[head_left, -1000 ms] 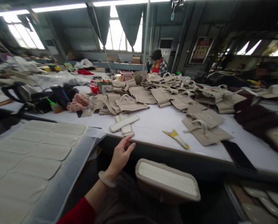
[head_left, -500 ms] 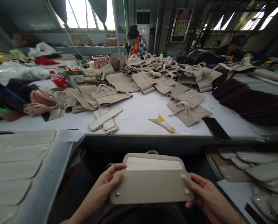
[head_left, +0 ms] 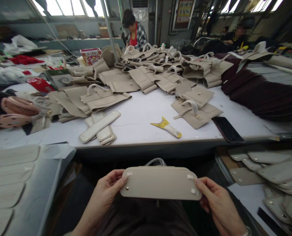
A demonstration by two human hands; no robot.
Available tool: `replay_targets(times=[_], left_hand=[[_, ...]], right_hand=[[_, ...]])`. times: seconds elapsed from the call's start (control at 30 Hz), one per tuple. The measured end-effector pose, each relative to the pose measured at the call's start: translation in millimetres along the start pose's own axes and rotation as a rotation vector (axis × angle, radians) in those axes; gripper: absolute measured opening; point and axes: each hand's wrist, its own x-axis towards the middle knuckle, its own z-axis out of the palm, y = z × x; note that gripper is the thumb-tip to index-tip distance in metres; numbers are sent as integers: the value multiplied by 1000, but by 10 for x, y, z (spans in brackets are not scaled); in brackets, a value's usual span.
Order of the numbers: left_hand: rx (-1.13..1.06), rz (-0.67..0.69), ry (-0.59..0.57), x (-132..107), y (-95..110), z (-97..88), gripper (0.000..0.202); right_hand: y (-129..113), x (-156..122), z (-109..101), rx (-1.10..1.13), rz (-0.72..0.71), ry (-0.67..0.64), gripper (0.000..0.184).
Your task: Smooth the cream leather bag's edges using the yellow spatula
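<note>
A beige leather bag panel with rounded corners is held level over my lap. My left hand pinches its left end, thumb on the front near the upper corner. My right hand grips the right end, thumb in front and fingers behind. Small white wrapped spots show at three of its corners, and a bare gold stud at the lower left. Directly behind the panel is another beige bag piece, mostly hidden; its plastic-wrapped handle rises above the top edge.
Beige bag pieces with handles cover the far table. Nearer lie stacked strips, a yellow-and-white tool and a black phone. Panels lie on the left surface; more panels are piled at right. Co-workers sit beyond.
The panel has risen against the piece behind, covering its white inner face. My left thumb has shifted toward the upper corner, and a white spot now shows there. The camera view has shifted slightly.
</note>
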Motion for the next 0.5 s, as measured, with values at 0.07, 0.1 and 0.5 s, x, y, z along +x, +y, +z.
replay_targets(times=[0.07,0.1,0.5], left_hand=[[131,21,48,23,-11,-33,45],[205,36,78,37,-19,-47,45],[351,-16,111,209,-137,-135,54]], right_hand=[[-15,33,7,-15,1,23,50],[-23,47,11,-24,2,36,51],[-18,154,32,-29,83,65,54]])
